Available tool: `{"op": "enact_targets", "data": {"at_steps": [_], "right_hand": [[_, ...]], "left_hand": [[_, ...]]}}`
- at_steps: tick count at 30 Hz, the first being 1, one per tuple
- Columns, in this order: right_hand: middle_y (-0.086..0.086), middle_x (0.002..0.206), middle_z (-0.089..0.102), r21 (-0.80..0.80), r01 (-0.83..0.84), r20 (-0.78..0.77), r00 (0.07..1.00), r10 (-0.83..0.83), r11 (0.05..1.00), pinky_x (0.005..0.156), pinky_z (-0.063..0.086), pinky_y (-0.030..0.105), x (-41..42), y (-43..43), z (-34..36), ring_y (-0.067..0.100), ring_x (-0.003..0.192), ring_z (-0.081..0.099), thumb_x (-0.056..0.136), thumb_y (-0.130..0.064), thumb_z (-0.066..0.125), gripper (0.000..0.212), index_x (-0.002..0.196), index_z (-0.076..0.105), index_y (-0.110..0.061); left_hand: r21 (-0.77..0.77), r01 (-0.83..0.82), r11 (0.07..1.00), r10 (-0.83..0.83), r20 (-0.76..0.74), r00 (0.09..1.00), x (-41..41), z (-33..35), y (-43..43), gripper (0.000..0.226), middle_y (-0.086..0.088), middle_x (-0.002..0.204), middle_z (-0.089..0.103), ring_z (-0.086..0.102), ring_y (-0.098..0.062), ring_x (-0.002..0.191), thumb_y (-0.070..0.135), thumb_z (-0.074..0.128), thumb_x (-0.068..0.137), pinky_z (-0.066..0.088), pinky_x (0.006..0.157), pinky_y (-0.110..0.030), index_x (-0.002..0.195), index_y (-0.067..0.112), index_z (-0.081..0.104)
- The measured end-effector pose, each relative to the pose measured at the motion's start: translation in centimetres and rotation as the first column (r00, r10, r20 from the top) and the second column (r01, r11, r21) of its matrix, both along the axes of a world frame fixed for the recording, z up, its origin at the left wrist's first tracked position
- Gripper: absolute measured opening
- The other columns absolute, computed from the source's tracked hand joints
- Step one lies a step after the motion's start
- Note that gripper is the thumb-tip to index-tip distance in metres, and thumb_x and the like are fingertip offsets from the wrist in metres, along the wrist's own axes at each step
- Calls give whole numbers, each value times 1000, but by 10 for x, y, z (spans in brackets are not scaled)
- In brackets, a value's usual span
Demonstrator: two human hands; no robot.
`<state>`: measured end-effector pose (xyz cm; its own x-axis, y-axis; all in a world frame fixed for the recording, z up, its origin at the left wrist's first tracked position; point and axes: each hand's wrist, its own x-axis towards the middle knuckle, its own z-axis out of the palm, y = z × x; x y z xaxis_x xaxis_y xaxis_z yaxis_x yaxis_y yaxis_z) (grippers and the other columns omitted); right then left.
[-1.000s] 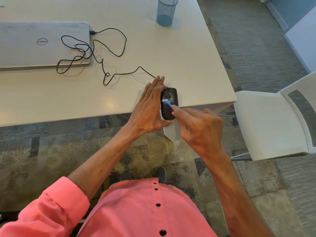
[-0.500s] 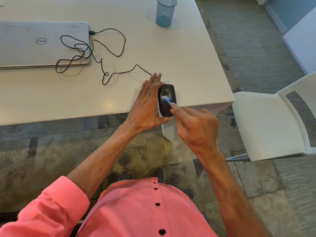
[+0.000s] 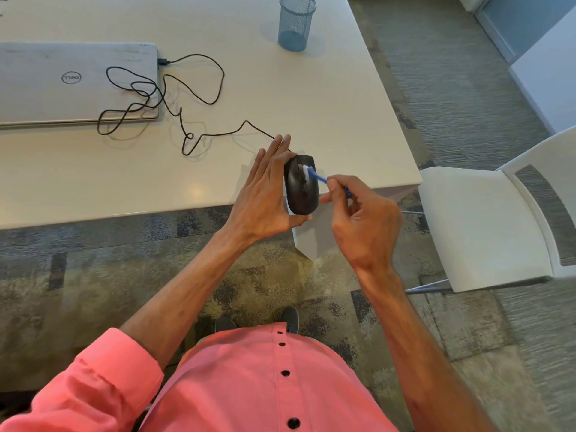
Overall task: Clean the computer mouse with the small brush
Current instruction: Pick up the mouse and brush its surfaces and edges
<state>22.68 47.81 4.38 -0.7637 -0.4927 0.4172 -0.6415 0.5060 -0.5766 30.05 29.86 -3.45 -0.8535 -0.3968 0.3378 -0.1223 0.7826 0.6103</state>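
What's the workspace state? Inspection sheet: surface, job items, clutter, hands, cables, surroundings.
Surface: white table, glossy, corner at right.
Job's things: black computer mouse at the table's near edge, rear end past the edge; blue small brush, bristles on the mouse's front buttons.
Clutter: closed Dell laptop far left; blue mesh pen cup at the far side.
Hands: left hand holds the mouse, fingers along its left side, thumb at its rear; right hand pinches the brush handle.
Cables: black mouse cable loops over table and laptop lid, plugged into the laptop's right side.
Surroundings: white chair at right; patterned carpet.
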Motion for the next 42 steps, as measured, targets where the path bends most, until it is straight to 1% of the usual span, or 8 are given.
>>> {"op": "enact_targets", "data": {"at_steps": [5, 8, 14, 21, 27, 31, 36, 42], "right_hand": [[-18, 83, 82, 2, 35, 93, 995, -35, 999, 54, 56, 31, 0, -8, 1, -1, 59, 64, 109, -36, 67, 17, 110, 82, -27], [-17, 77, 80, 64, 22, 104, 994, -29, 998, 62, 62, 34, 0, -6, 5, 1, 65, 72, 108, -37, 68, 19, 105, 83, -27], [-14, 69, 77, 218, -38, 96, 995, 18, 975, 65, 64, 33, -5, 4, 18, 4, 63, 73, 106, -35, 71, 17, 97, 84, -29], [-21, 83, 81, -3, 18, 96, 995, -17, 1000, 63, 63, 35, -8, -11, 24, 0, 66, 74, 109, -41, 68, 17, 109, 81, -31], [-14, 77, 81, 200, -30, 29, 999, 25, 979, 65, 63, 33, -6, -10, 17, 5, 68, 75, 107, -40, 67, 20, 101, 83, -30], [-15, 77, 80, 380, -112, 95, 992, 82, 918, 69, 64, 34, -12, -2, 23, 5, 69, 74, 106, -42, 66, 22, 99, 84, -31], [-22, 80, 80, 106, -39, 41, 999, 35, 994, 63, 60, 28, -4, -7, 30, -3, 65, 71, 108, -40, 69, 14, 106, 80, -33], [-14, 81, 82, 222, -52, -76, 995, 70, 974, 63, 62, 35, -7, -15, 15, 11, 70, 77, 109, -48, 61, 25, 114, 80, -33]], "left_hand": [[-14, -4, 1000, 4, -11, 1000, 2, 3, 4, 117, -15, 189, 19, 10, -29, 179, 57, 98, 81, 4, 146, -43, 167, 4, 38], [-19, -6, 1000, 6, 0, 1000, 3, 3, 3, 121, -14, 190, 17, 7, -28, 179, 57, 100, 78, 2, 146, -41, 168, 4, 36], [-21, -13, 1000, 13, 14, 1000, 8, 4, 3, 120, -14, 190, 16, 7, -27, 179, 60, 97, 81, 2, 146, -41, 168, 4, 36], [-29, 9, 1000, -8, 17, 1000, 7, 7, 4, 122, -15, 190, 15, 6, -28, 179, 56, 99, 79, 1, 146, -39, 169, 3, 34], [-31, 9, 999, -9, 25, 1000, 9, 4, 4, 121, -16, 190, 14, 6, -29, 179, 59, 96, 82, 3, 146, -42, 169, 2, 34], [-9, 4, 1000, -4, 34, 999, 11, -1, 6, 118, -14, 191, 14, 6, -26, 179, 62, 93, 85, 2, 146, -39, 170, 4, 33], [-8, 8, 1000, -8, 30, 1000, 9, -2, 4, 121, -16, 190, 15, 7, -29, 179, 56, 97, 82, 4, 146, -42, 170, 5, 33], [-20, 10, 1000, -10, 25, 1000, 10, 1, 2, 115, -16, 190, 15, 6, -28, 179, 59, 91, 86, 5, 146, -44, 169, 3, 34]]}}
